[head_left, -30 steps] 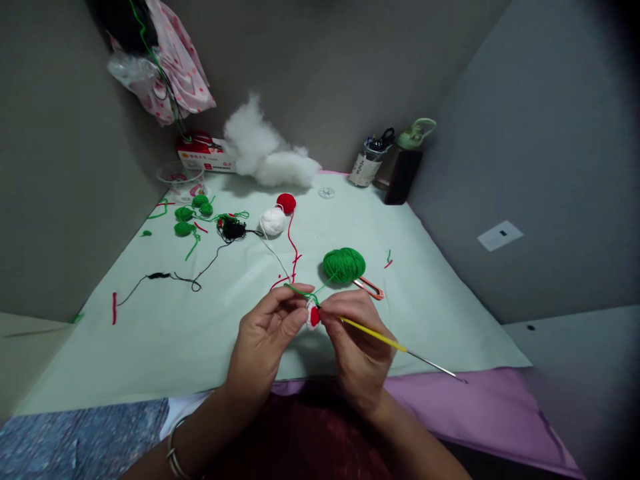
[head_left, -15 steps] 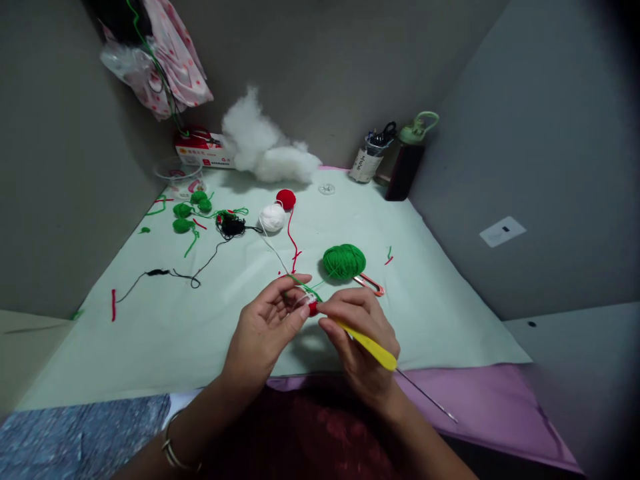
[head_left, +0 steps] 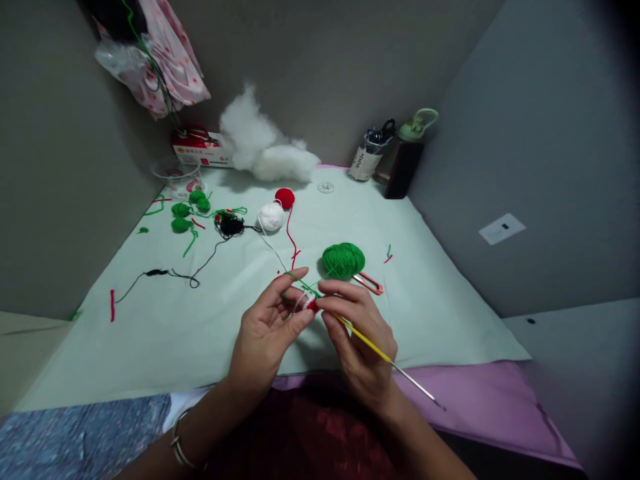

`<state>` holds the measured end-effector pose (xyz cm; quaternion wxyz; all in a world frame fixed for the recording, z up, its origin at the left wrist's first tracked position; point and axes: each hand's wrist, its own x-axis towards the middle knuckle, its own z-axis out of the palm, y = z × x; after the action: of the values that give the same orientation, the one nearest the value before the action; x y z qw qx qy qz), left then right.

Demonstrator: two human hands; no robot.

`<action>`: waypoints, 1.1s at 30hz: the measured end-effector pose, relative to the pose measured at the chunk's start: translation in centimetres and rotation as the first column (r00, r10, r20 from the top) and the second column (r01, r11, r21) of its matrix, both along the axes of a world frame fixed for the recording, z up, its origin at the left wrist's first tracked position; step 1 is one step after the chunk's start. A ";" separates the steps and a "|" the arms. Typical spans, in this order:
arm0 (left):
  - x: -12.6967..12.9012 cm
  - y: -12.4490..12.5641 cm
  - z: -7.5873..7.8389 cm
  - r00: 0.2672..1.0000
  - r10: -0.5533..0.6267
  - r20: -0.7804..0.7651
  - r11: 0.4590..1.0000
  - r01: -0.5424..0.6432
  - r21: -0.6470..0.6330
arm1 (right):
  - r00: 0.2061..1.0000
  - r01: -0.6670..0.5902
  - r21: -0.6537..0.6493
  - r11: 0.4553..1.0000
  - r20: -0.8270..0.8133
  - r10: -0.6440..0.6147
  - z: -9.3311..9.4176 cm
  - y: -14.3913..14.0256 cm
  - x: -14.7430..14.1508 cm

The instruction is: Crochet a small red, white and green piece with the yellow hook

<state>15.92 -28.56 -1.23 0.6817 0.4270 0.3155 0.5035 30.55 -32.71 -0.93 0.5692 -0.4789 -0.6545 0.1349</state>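
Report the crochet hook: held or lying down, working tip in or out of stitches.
Held: the right hand grips the yellow-handled crochet hook. Working tip: cannot tell; that hand hides it.

Crochet piece (head_left: 311, 304) between hands (head_left: 261, 337), yarn balls (head_left: 343, 261) behind, stuffing (head_left: 270, 150) beyond

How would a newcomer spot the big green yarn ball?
On the pale table cover, find the right hand. Just beyond it lies the big green yarn ball. Colour separates it from the white ball and red ball; size, from the small green bundles at left.
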 end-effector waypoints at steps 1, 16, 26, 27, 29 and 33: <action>0.0 0.0 0.0 1.000 -0.011 -0.002 1.000 0.011 -0.002 | 0.999 -0.031 -0.002 1.000 -0.010 0.031 0.1 0.0 0.0; -2.3 2.1 1.1 0.946 -0.024 -0.323 0.931 0.139 0.338 | 0.981 -0.189 0.012 0.982 0.048 0.188 0.3 -0.3 0.3; -2.7 1.7 0.4 0.920 0.219 -0.325 0.794 0.026 0.608 | 0.992 -0.125 0.018 0.992 -0.010 0.125 0.2 -0.5 0.1; -2.7 1.6 0.4 0.920 0.222 -0.325 0.792 0.024 0.610 | 0.994 -0.112 0.030 0.993 -0.005 0.112 0.2 -0.5 0.0; -2.5 1.4 0.4 0.916 0.229 -0.329 0.800 0.016 0.600 | 0.996 -0.089 0.056 0.994 0.007 0.089 0.1 -0.5 0.0; -2.3 1.0 0.1 0.902 0.270 -0.337 0.814 -0.026 0.581 | 0.997 -0.069 0.077 0.995 0.035 0.066 0.0 -0.5 0.0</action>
<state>13.58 -27.56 -1.15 0.4027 0.6766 0.3198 0.5270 30.55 -33.22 -0.98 0.5720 -0.4360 -0.6843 0.1204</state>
